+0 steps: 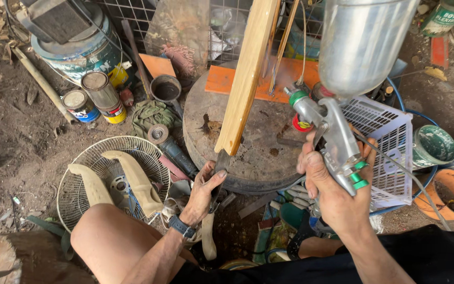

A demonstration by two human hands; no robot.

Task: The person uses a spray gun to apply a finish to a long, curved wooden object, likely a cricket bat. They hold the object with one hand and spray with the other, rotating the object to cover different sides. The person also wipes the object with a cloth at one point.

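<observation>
Bare pale wood, a long flat plank-shaped scabbard, stands nearly upright over the round rusty drum top; the left hand is closed around the dark handle end just under its lower tip, while the right hand is clamped on the grip of a silver metal spray gun with green knobs, its nozzle pointing at the wood from close by. Risk, as I judge it: the piece is held only at the bottom, so it could tip or twist and take an uneven coat, and spray could drift onto the left hand's fingers or the clutter behind. A thin hose trailing from the gun over the white plastic basket could snag. The gun's polished metal cup sits on top; its contents are hidden. Nearby, two small tins have closed lids, a dark round pot looks empty, a green-smeared tub holds paint residue, and an orange clay pot is open and seemingly empty.
</observation>
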